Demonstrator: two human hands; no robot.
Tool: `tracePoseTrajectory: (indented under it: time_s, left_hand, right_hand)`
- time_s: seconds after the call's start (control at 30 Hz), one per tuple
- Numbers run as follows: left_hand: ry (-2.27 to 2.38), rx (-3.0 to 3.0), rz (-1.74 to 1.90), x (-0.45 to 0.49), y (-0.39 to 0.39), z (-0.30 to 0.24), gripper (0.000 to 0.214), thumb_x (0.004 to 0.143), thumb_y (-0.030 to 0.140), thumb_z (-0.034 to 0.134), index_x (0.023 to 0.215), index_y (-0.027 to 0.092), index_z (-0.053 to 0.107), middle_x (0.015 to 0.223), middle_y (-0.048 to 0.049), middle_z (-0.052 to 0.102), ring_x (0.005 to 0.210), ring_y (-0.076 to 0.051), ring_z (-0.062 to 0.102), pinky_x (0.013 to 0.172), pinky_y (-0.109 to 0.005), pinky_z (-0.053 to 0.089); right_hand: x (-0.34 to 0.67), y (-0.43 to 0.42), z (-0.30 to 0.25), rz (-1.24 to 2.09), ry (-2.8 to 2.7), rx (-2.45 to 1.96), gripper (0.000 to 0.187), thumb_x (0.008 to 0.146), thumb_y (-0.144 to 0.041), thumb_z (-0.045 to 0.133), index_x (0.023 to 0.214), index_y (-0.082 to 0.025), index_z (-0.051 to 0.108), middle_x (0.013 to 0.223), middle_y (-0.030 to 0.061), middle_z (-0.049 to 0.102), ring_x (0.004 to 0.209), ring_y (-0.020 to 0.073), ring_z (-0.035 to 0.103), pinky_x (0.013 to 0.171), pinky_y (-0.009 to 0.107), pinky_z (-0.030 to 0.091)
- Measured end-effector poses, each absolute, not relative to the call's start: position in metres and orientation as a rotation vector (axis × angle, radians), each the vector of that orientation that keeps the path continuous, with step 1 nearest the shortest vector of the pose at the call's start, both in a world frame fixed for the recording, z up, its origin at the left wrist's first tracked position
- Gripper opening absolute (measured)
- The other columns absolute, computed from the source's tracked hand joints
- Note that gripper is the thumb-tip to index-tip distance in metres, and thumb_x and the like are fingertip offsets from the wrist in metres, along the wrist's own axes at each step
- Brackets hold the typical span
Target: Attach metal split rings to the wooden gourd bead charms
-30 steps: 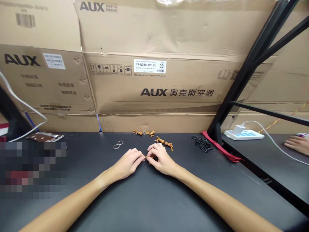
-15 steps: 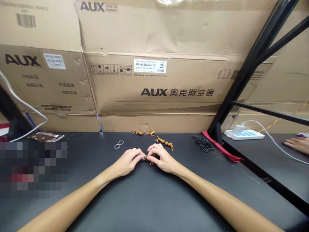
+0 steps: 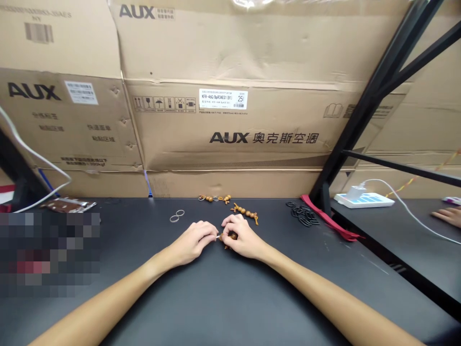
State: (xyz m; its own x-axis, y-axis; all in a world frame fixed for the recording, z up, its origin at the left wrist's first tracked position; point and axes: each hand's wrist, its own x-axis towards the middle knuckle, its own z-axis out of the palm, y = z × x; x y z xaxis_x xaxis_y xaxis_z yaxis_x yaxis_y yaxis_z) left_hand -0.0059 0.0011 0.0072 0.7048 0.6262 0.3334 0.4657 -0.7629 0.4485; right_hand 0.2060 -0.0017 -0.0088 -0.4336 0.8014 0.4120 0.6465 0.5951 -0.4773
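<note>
My left hand [image 3: 194,241] and my right hand [image 3: 240,237] meet at the middle of the black table [image 3: 230,298], fingers pinched together. Between the fingertips shows a small metal ring [image 3: 218,236], held by the left hand. The right hand pinches a brown wooden bead charm [image 3: 232,236] against it. Just behind my right hand lies a second bead charm [image 3: 246,211]. A third bead charm with a ring [image 3: 215,198] lies near the boxes. Two loose metal rings [image 3: 176,216] lie behind my left hand.
Large AUX cardboard boxes [image 3: 230,125] wall off the table's back. A pile of black rings [image 3: 302,213] and a red strap [image 3: 329,221] lie by a black frame post [image 3: 345,139]. A white power strip [image 3: 363,200] and another person's hand [image 3: 448,215] are at the right.
My fingers have shifted slightly around the ring and bead charm; both hands stay in place. The other person's hand at the right has drawn back toward the edge.
</note>
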Motion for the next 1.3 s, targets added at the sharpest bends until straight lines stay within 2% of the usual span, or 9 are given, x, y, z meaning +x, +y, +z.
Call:
tracePoseTrajectory:
  time_s: [0.2, 0.37, 0.53, 0.77, 1.0, 1.13, 1.3]
  left_hand:
    - [0.966, 2.646, 0.688, -0.005, -0.0055, 0.0072, 0.023, 0.092, 0.038, 0.05, 0.079, 0.019, 0.056, 0.109, -0.0051, 0.06, 0.098, -0.02, 0.053, 0.091, -0.037, 0.04]
    - [0.919, 2.678, 0.686, -0.0053, -0.0042, 0.0053, 0.02, 0.095, 0.027, 0.044, 0.083, 0.02, 0.058, 0.11, -0.0043, 0.059, 0.1, -0.019, 0.053, 0.092, -0.037, 0.04]
    - [0.951, 2.657, 0.703, -0.0048, -0.006, 0.0065, 0.019, 0.091, 0.035, 0.052, 0.082, 0.02, 0.058, 0.11, -0.0048, 0.059, 0.099, -0.021, 0.053, 0.091, -0.037, 0.041]
    - [0.913, 2.704, 0.711, -0.0058, -0.0023, 0.0025, 0.016, 0.093, 0.023, 0.046, 0.087, 0.021, 0.06, 0.111, -0.004, 0.058, 0.101, -0.019, 0.053, 0.092, -0.036, 0.04]
    - [0.964, 2.663, 0.738, -0.005, -0.0055, 0.0049, 0.018, 0.091, 0.033, 0.052, 0.082, 0.02, 0.06, 0.112, -0.0052, 0.058, 0.102, -0.021, 0.053, 0.091, -0.038, 0.042]
    - [0.968, 2.686, 0.738, -0.0054, -0.0035, 0.0023, 0.021, 0.094, 0.028, 0.044, 0.083, 0.02, 0.059, 0.113, -0.006, 0.057, 0.101, -0.021, 0.052, 0.091, -0.039, 0.041]
    - [0.975, 2.696, 0.71, -0.0053, -0.0028, 0.0012, 0.017, 0.093, 0.028, 0.047, 0.084, 0.021, 0.059, 0.114, -0.005, 0.057, 0.103, -0.021, 0.052, 0.092, -0.039, 0.04]
  right_hand:
    - [0.2056, -0.0045, -0.0081, 0.287, -2.207, -1.1, 0.012, 0.081, -0.016, 0.061, 0.069, -0.019, 0.059, 0.099, 0.0045, 0.058, 0.098, 0.0208, 0.049, 0.091, 0.042, 0.039]
    - [0.2057, -0.0064, -0.0078, 0.263, -2.239, -0.984, 0.009, 0.083, -0.018, 0.06, 0.074, -0.019, 0.058, 0.101, 0.0058, 0.056, 0.101, 0.0212, 0.047, 0.092, 0.042, 0.04]
    - [0.2063, -0.0079, -0.0069, 0.258, -2.257, -0.945, 0.009, 0.085, -0.021, 0.059, 0.076, -0.02, 0.057, 0.104, 0.0063, 0.055, 0.101, 0.0212, 0.046, 0.092, 0.041, 0.041]
    - [0.205, -0.0051, -0.0103, 0.208, -2.216, -1.049, 0.009, 0.081, -0.016, 0.059, 0.073, -0.019, 0.057, 0.1, 0.0072, 0.056, 0.099, 0.0225, 0.047, 0.09, 0.043, 0.042]
    - [0.2052, -0.0082, -0.008, 0.268, -2.271, -0.951, 0.008, 0.085, -0.021, 0.058, 0.078, -0.02, 0.059, 0.103, 0.007, 0.056, 0.101, 0.0219, 0.048, 0.089, 0.041, 0.043]
    - [0.2056, -0.006, -0.0098, 0.233, -2.284, -0.948, 0.006, 0.086, -0.021, 0.057, 0.08, -0.021, 0.059, 0.104, 0.0069, 0.056, 0.101, 0.0219, 0.048, 0.091, 0.042, 0.042]
    - [0.2065, -0.0019, -0.0136, 0.152, -2.215, -1.058, 0.007, 0.084, -0.019, 0.058, 0.077, -0.02, 0.059, 0.1, 0.0072, 0.056, 0.101, 0.0231, 0.048, 0.091, 0.044, 0.042]
